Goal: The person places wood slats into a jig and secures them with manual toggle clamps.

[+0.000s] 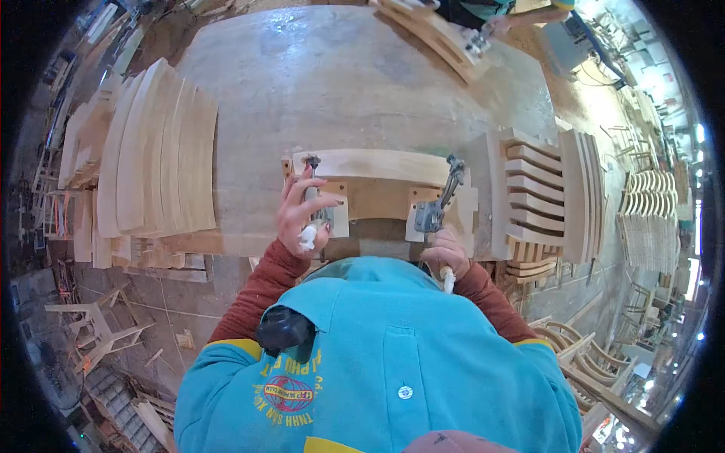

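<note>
**A:** What are the hands doing rn?

**B:** My L hand (300, 215) is pressing on the left clamp (313, 189). Its white grip (308, 238) is sitting in my palm and my fingers are spreading up along the bar. My R hand (445, 253) is closing in a fist round the handle of the right clamp (442, 198), w/ the handle's pale tip poking out under the fist. The hands are working apart, one per clamp.

**A:** And the piece?

**B:** The curved board (377, 166) is lying across the near edge of the bench (325, 83), right in front of me. A clamp is biting at each end of it. A flat panel (375, 200) is sitting just below it betw. the clamps, touching it.

**A:** What's lying round that?

**B:** On the left, a row of curved slats (151, 158) is leaning on edge, well apart from my L hand. On the right, a second stack (540, 192) is standing just beside the right clamp. At the far end of the bench, another person's hand (495, 29) is holding a tool over some long strips (434, 34). I'm not making out which tool it is.
</note>
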Available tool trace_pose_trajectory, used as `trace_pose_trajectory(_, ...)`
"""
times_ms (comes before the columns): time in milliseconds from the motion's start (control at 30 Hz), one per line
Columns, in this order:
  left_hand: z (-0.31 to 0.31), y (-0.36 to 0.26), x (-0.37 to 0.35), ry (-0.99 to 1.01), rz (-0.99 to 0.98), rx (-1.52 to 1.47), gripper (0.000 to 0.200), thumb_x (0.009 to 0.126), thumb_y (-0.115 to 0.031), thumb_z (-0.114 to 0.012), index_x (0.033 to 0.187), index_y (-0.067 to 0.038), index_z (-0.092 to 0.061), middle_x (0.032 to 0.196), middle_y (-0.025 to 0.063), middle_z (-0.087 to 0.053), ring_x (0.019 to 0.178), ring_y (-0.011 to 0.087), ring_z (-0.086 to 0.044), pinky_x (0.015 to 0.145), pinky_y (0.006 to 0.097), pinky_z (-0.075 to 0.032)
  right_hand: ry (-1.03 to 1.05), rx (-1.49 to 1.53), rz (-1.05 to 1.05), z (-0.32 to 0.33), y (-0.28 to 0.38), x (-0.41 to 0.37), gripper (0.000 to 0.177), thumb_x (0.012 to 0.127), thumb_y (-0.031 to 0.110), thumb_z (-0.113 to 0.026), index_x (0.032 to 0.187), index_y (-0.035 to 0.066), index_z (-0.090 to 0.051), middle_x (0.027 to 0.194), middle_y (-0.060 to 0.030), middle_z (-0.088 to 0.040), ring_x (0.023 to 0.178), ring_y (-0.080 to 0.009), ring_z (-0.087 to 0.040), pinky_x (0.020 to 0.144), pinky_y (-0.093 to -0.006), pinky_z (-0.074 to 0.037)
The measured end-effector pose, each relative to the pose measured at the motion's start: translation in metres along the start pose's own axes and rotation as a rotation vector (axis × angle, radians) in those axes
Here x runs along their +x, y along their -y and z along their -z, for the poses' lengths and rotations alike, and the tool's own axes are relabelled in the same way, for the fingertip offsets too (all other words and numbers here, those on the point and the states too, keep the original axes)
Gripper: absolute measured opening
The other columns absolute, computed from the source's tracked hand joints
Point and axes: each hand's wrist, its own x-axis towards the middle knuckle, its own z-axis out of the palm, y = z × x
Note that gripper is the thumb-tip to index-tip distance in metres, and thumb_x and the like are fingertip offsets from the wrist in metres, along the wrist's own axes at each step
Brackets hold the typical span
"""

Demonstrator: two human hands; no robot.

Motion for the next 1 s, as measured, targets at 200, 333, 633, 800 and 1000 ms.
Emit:
trace_pose_trajectory(200,-0.002,0.003,0.000,-0.034,-0.014,-0.032,0.035,0.059,-0.032,-0.054,0.082,-0.011,-0.069,0.103,0.0161,-0.057,0.118,0.0389,-0.047,0.106,0.0488,-0.022,0.567,0.098,-0.046,0.036,0.007,0.034,0.037,0.065,0.020,-0.067,0.100,0.010,-0.062,0.069,-0.0059,-0.050,0.067,-0.0262,-0.049,0.065,-0.0359,-0.041)
trace_pose_trajectory(333,-0.009,0.003,-0.003,-0.051,-0.006,-0.091,0.036,0.063,-0.037,-0.054,0.081,-0.010,-0.069,0.104,0.0167,-0.057,0.119,0.0404,-0.046,0.105,0.0496,-0.023,0.929,0.584,-0.257,0.062,0.016,0.099,0.064,0.072,0.021,-0.068,0.130,0.007,-0.045,0.094,-0.0139,-0.059,0.084,-0.0336,-0.056,0.081,-0.0418,-0.045)
trace_pose_trajectory(633,-0.014,0.004,-0.007,-0.058,0.013,-0.119,0.045,0.073,-0.048,-0.054,0.080,-0.005,-0.067,0.108,0.0185,-0.055,0.122,0.0430,-0.041,0.103,0.0540,-0.026,0.719,-0.640,-0.620,-0.079,-0.087,0.174,0.061,0.084,0.029,-0.054,0.140,0.034,-0.028,0.127,-0.0163,-0.047,0.117,-0.0331,-0.046,0.092,-0.0480,-0.038)
trace_pose_trajectory(800,-0.021,0.010,-0.010,-0.097,0.024,-0.182,0.043,0.071,-0.046,-0.055,0.079,-0.006,-0.067,0.108,0.0192,-0.055,0.121,0.0431,-0.041,0.103,0.0535,-0.027,0.583,-0.723,-0.457,-0.043,-0.097,0.197,0.059,0.085,0.022,-0.050,0.139,0.035,-0.029,0.119,-0.0162,-0.052,0.111,-0.0322,-0.050,0.086,-0.0474,-0.042)
trace_pose_trajectory(1000,-0.019,0.011,-0.011,-0.080,0.036,-0.205,0.035,0.066,-0.036,-0.056,0.079,-0.005,-0.067,0.110,0.0196,-0.054,0.123,0.0434,-0.039,0.103,0.0534,-0.027,-0.022,-0.688,-0.351,0.078,-0.107,0.240,0.070,0.067,0.027,-0.073,0.126,0.005,-0.044,0.096,-0.0204,-0.059,0.093,-0.0364,-0.055,0.080,-0.0430,-0.046)
